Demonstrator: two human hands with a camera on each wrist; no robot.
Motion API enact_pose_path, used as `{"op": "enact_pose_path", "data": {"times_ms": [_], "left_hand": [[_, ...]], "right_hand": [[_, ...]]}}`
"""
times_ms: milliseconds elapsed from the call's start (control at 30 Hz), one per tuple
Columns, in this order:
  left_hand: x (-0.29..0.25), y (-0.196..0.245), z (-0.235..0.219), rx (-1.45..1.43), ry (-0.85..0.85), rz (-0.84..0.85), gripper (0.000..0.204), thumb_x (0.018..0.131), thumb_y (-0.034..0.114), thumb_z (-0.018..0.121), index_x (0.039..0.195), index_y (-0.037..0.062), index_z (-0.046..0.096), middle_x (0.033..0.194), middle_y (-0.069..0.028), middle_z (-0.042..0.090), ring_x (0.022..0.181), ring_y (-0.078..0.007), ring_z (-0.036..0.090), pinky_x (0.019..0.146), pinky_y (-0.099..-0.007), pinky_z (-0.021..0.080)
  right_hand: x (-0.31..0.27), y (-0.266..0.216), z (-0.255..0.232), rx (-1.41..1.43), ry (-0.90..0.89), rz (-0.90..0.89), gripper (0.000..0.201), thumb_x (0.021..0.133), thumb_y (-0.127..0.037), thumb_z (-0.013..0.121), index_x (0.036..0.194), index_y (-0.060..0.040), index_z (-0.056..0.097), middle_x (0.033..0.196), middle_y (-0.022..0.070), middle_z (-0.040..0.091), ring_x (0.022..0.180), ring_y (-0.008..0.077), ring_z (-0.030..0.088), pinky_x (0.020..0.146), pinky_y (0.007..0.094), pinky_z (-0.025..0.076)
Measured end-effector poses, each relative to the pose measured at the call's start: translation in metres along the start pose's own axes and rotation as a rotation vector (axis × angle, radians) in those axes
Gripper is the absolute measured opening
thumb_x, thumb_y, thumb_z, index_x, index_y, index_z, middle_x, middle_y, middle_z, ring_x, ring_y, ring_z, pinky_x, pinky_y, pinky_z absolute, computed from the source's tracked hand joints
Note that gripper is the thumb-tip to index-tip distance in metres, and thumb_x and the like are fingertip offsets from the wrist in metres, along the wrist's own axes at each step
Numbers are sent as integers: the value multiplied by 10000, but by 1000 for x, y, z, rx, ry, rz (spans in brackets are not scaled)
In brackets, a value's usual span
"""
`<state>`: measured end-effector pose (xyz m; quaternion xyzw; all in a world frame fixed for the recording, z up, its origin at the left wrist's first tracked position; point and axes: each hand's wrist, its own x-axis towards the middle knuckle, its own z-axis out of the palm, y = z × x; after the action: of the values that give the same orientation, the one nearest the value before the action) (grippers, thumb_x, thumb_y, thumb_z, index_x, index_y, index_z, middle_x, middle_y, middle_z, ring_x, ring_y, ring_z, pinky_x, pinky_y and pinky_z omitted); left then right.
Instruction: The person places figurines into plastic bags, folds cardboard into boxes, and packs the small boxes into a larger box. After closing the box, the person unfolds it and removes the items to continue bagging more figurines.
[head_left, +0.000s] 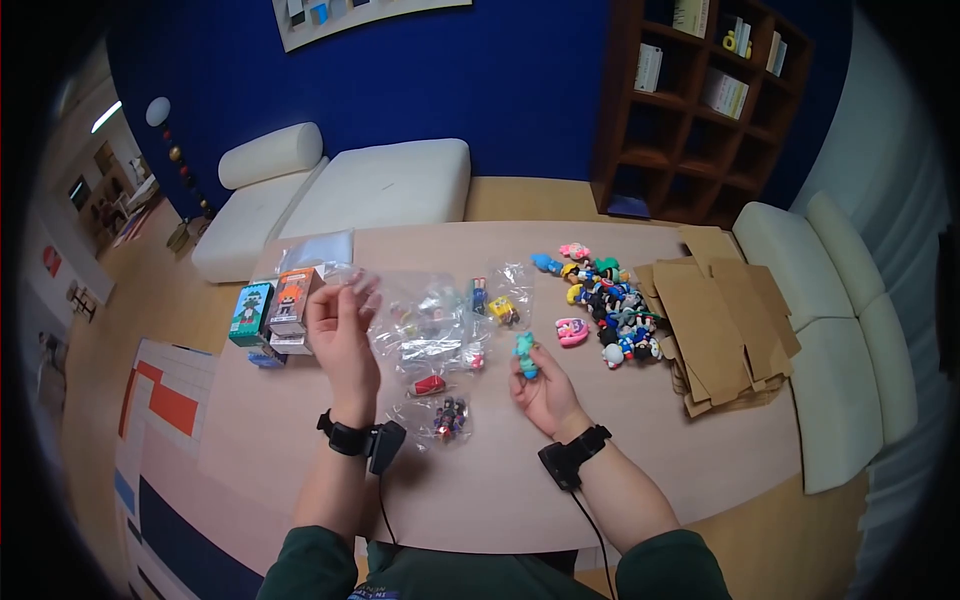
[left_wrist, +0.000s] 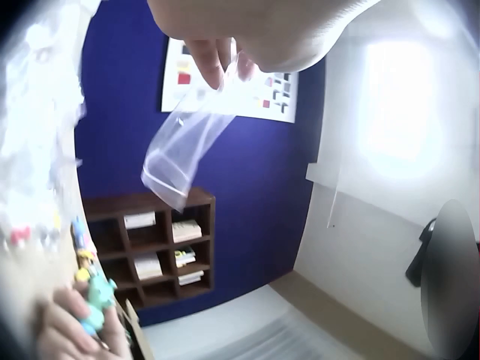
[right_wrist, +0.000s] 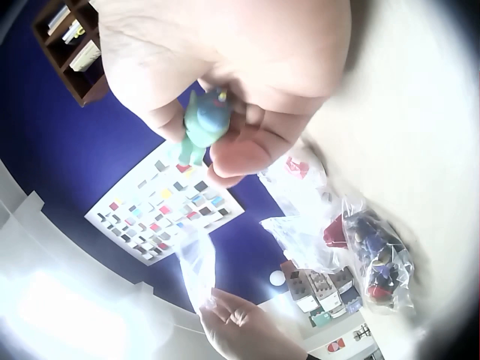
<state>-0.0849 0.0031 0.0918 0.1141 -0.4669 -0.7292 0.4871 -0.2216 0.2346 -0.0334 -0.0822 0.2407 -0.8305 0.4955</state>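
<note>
Head: teal figure (head_left: 525, 355) is pinched in right hand (head_left: 543, 390) above table (head_left: 700, 450); clear bag (head_left: 345, 275) is held by raised left hand (head_left: 342, 330). Left wrist: bag (left_wrist: 180, 154) pinched by fingertips (left_wrist: 210, 60). Right wrist: figure (right_wrist: 204, 122) gripped by curled fingers (right_wrist: 251, 146)

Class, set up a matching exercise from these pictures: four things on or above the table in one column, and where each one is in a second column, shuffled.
1. small teal toy figure
2. clear plastic bag
3. flat brown cardboard pieces
4. small printed toy boxes

A. far right of the table
B. pinched by the left hand
C. left of the table
D. held in the right hand

Pairs: 1-D, 2-B, 3-A, 4-C
</note>
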Motion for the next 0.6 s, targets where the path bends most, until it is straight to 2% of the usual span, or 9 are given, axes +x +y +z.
{"op": "enact_pose_path", "data": {"times_ms": [33,67,100,167,200,333,400,533,600], "left_hand": [[2,6,-2,150,-8,209,51,1016,55,585,1060,35,567,1255,-164,662,1164,-291,663,947,-367,566],[3,12,-6,300,-17,416,43,994,19,601,1028,30,577,1277,-177,665,1209,-316,646,982,-384,543],[5,16,-15,303,-15,420,43,994,19,601,1028,30,577,1277,-177,665,1209,-316,646,982,-384,543],[8,25,-30,1097,-356,787,85,924,-45,639,955,17,589,1274,-184,681,1274,-354,609,1018,-416,503],[7,23,-29,1166,-400,747,118,864,-84,646,907,13,594,1212,-173,705,1284,-368,596,1019,-455,487],[16,-18,-90,1389,-562,511,150,826,-106,585,925,7,590,1127,-206,701,1189,-429,606,1001,-478,486],[14,-32,-112,1535,-512,54,168,811,-95,549,952,-5,574,1058,-229,676,1070,-465,611,962,-500,487],[6,-35,-105,1387,-288,52,248,822,-65,533,1058,-9,586,1066,-226,646,1061,-454,585,962,-518,462],[1,-30,-97,1320,-292,428,351,836,-24,553,1186,-13,579,1151,-220,627,1131,-420,553,1001,-489,433]], "right_hand": [[1,0,4,72,90,-53,221,1036,-200,549,1243,-137,505,1027,54,615,795,207,642,644,305,511],[-1,1,9,36,197,-127,232,1034,-165,542,1262,-138,504,1077,52,614,905,216,649,730,314,536],[-2,2,13,37,193,-124,232,1034,-165,542,1262,-138,504,1077,52,614,905,216,649,730,314,536],[-2,2,17,-48,214,-193,253,1027,-125,535,1278,-139,509,1131,57,610,1026,230,630,836,327,538],[-2,3,18,-48,210,-189,253,1027,-125,535,1278,-139,509,1131,57,610,1026,230,630,836,327,538],[-5,0,16,22,163,-165,277,1029,-111,504,1304,-139,509,1165,65,604,1063,236,611,887,334,522],[-5,-2,17,45,154,-152,282,1031,-108,492,1311,-138,508,1159,68,605,1054,234,614,884,335,524],[-6,-1,16,15,119,-184,302,1032,-109,494,1334,-135,497,1160,74,608,1031,229,622,868,339,530],[-3,2,15,-31,125,-208,327,1025,-94,520,1348,-131,485,1169,78,610,1024,229,630,847,338,538]]}}
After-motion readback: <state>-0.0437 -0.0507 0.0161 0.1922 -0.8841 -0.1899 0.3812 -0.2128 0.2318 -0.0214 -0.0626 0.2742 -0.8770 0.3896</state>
